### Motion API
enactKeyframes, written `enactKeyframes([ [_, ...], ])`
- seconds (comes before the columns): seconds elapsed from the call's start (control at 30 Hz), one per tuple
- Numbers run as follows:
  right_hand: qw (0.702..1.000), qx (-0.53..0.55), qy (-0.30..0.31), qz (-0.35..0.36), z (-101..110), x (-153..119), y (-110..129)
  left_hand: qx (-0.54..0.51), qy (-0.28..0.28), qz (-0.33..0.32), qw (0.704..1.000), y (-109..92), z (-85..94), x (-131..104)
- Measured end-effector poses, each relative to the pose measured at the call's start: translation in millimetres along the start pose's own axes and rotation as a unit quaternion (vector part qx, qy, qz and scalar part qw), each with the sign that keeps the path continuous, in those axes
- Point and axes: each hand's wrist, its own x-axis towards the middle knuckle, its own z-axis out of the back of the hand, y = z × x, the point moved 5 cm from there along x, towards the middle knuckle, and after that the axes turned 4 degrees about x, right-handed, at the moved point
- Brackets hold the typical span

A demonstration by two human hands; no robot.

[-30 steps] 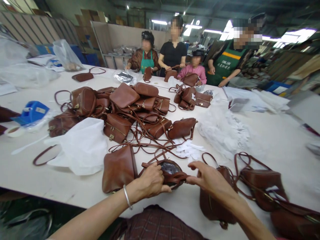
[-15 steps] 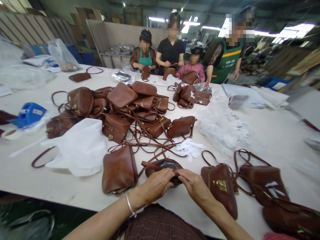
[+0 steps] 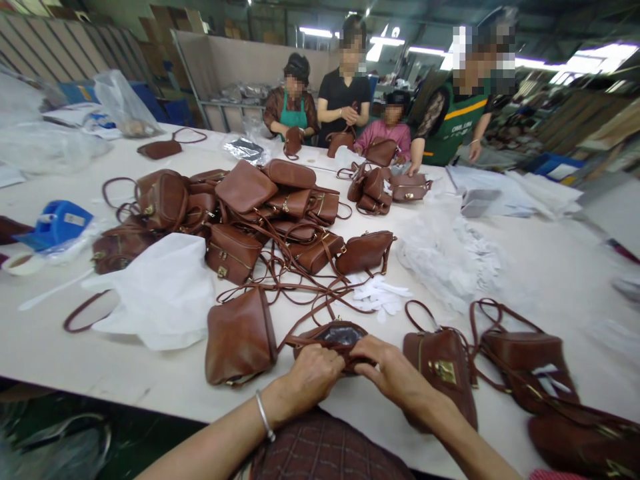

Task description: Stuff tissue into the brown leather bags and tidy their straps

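Note:
A brown leather handbag [image 3: 306, 339] stands at the table's near edge, its mouth spread so that a dark lining shows. On its near rim, my left hand [image 3: 316, 373] has its fingers curled over the edge. My right hand [image 3: 387, 367] pinches the same rim further right, thumb below and fingers on top. Left of these hands lies another brown bag [image 3: 240, 337], plain side up. To the right is a brown bag with a gold clasp [image 3: 443, 373], close to my right forearm.
A heap of brown bags [image 3: 245, 190] with tangled straps fills the table's middle. White foam sheeting [image 3: 155, 293], a blue tape dispenser [image 3: 57, 223] and clear plastic [image 3: 445, 250] lie around it. Further bags [image 3: 525, 357] sit at right. Several co-workers [image 3: 345, 100] are across the table.
My left hand's fingers have curled from stretched out into a closed grip on the rim. My right hand has shifted slightly right, and the bag's mouth shows more lining.

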Motion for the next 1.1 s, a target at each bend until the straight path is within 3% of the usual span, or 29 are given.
enactKeyframes([
  [0.1,0.997,-0.06,-0.051,0.003,9,-10,-6,0.015,0.01,0.043,0.999,1,2.5,1],
  [0.23,0.992,-0.052,-0.11,0.045,-5,-18,-21,0.043,0.007,0.078,0.996,-3,15.6,4],
  [0.4,0.985,-0.047,-0.138,0.095,-16,-22,-27,0.093,-0.102,0.006,0.99,-3,33.4,18],
  [0.6,0.981,-0.023,-0.184,0.062,-12,-23,-33,0.063,-0.082,-0.013,0.995,-6,23.7,28],
  [0.83,0.966,-0.008,-0.255,0.026,-19,-27,-38,0.088,-0.111,-0.002,0.99,-15,12.7,23],
  [1.03,0.983,0.046,-0.163,-0.07,-16,-17,-45,0.048,-0.076,0.009,0.996,-9,12.9,27],
  [1.1,0.982,0.053,-0.16,-0.083,-15,-15,-44,0.019,-0.071,0.028,0.997,-6,19.3,27],
])
